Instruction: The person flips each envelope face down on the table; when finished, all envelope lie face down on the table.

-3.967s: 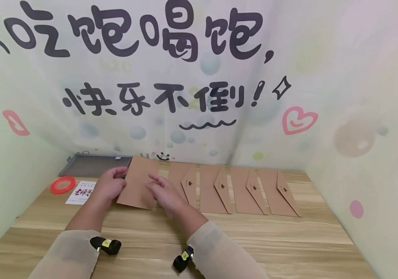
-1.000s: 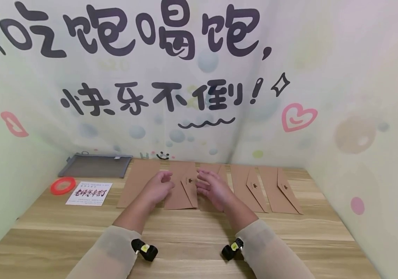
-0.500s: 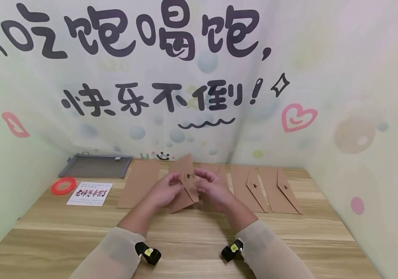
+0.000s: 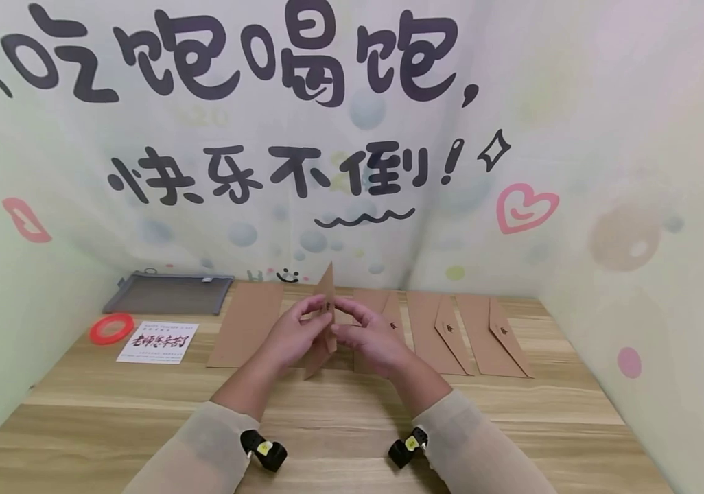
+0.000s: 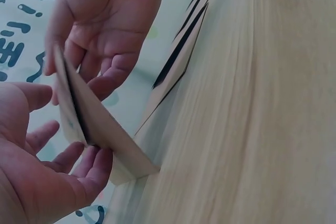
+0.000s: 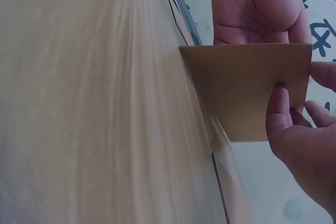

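Note:
A kraft-paper envelope [image 4: 324,283] is lifted off the table and turned nearly edge-on between my two hands. My left hand [image 4: 290,336] pinches its left side, the thumb on the near side. From the right, my right hand [image 4: 379,339] grips it by the edge, as the right wrist view also shows on the envelope's broad plain face [image 6: 236,87]. A dark gap beneath the flap shows in the left wrist view along the envelope [image 5: 113,135]. Whether anything is inside cannot be seen.
On the left lies a plain brown envelope [image 4: 245,326], flap out of sight. Several flapped envelopes [image 4: 435,339] lie in a row to the right. A grey mesh pouch [image 4: 169,293], red ring [image 4: 111,329] and printed white card [image 4: 159,342] are at the far left of the wooden table [image 4: 327,425].
The front envelope seen flat at first was laid down on the left. Both hands moved right, took hold of the flapped envelope beside it, raised it and turned it edge-on.

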The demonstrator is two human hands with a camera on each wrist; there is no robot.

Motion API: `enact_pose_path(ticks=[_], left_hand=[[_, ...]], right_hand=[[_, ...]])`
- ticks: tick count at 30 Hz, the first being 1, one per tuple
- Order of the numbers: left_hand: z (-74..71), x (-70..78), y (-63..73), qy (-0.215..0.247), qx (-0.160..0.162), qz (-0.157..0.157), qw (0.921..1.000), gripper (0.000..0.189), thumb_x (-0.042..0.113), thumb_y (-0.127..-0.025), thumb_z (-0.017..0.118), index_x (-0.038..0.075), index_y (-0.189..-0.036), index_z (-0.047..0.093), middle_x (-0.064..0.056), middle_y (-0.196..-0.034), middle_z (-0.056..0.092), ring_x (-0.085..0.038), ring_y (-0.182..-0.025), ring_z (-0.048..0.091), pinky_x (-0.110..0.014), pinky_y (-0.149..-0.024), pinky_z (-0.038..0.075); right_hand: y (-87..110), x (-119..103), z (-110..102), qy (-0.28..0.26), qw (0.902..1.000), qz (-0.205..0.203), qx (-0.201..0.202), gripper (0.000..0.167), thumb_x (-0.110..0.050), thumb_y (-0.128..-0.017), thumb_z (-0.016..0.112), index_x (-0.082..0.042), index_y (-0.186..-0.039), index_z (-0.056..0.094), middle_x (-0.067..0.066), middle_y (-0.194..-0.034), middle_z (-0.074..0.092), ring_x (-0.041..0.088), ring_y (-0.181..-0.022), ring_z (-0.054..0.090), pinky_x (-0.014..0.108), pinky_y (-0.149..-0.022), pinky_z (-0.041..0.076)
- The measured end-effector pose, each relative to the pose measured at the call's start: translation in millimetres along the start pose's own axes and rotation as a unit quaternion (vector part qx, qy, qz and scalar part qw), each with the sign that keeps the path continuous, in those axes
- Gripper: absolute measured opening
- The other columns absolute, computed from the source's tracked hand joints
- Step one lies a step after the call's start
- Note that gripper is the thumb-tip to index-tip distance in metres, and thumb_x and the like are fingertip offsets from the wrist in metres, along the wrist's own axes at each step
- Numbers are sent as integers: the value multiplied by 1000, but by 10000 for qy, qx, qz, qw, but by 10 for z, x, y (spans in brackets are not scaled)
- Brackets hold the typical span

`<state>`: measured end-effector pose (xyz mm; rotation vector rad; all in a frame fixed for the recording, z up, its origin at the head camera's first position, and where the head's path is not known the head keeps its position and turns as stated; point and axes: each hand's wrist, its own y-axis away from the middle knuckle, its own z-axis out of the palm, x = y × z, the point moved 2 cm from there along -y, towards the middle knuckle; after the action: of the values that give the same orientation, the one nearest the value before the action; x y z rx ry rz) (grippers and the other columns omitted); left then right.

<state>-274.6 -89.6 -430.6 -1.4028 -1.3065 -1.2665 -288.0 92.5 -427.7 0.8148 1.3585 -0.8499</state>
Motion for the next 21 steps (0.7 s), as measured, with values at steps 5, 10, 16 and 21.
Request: enact_pose_path(ticks=[5,10,16,21], left_hand=[[25,18,8,240,1,110,9997,53,35,-108,65,25,-158,51,-3,-165,48,-31,-146,57,-50,-113,56],[26,34,10,300,101,129,9994,50,34,-108,65,26,-156,53,-3,-164,51,-30,-142,59,-45,-108,59],[8,62,17,527,243,25,9983,47,28,-108,63,25,-154,56,-3,-160,55,-27,-140,60,-41,-103,62],[-11,63,-1,667,316,29,9973,46,25,-107,63,21,-153,57,-5,-160,54,-28,-140,59,-41,-104,62]], right_hand=[[13,-18,41,-19,9996,27,-291,61,-9,-106,61,-14,-164,43,7,-174,34,10,-125,61,27,-99,57],[23,-6,53,144,9990,237,-345,63,-17,-106,64,-24,-165,43,-1,-176,33,16,-139,55,42,-113,53],[28,28,66,310,9973,359,-554,66,-26,-107,64,-33,-167,37,-7,-178,26,26,-159,38,56,-123,44],[25,66,62,361,9953,463,-770,66,-32,-109,61,-39,-168,32,-7,-180,21,31,-161,35,54,-123,45]])
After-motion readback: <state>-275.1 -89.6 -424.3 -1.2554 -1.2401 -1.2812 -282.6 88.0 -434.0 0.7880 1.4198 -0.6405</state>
